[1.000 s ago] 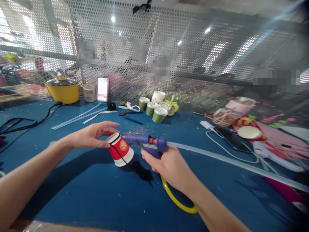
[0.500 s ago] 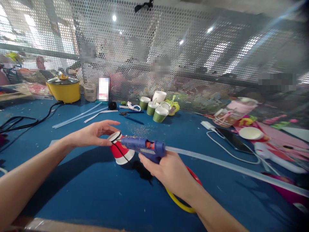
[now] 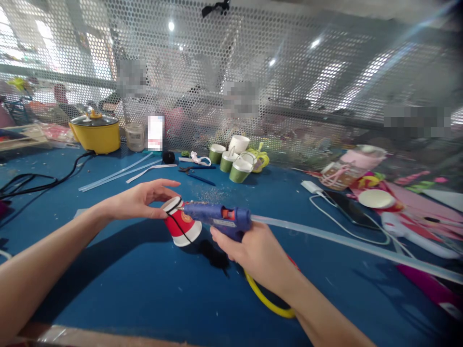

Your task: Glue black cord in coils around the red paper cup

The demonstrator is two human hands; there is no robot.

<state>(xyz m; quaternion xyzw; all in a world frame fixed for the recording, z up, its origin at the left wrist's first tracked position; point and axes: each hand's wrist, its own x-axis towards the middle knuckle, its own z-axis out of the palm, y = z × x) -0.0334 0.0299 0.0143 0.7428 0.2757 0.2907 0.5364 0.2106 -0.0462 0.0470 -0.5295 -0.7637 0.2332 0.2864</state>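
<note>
A small red and white paper cup (image 3: 180,225) lies tilted on the blue table (image 3: 137,284), with a black string across it. My left hand (image 3: 139,200) pinches the cup's narrow end between thumb and fingers. My right hand (image 3: 249,248) grips a blue hot glue gun (image 3: 219,217) whose nozzle touches the cup near my left fingertips. A long clear glue stick (image 3: 347,243) runs out of the gun's back to the right. Something black and fluffy (image 3: 214,255) lies on the table under the gun.
A yellow hoop (image 3: 267,301) lies under my right wrist. Green paper cups (image 3: 231,161) and scissors (image 3: 193,170) stand farther back. A yellow pot (image 3: 95,132) and black cables (image 3: 32,183) are at the left. A phone (image 3: 349,208), charger and pink craft pieces fill the right. A perforated metal screen (image 3: 253,72) closes the back.
The glue gun dipped slightly and came back up against the cup; the cup turned a little under my left fingers. Both hands stay in nearly the same place.
</note>
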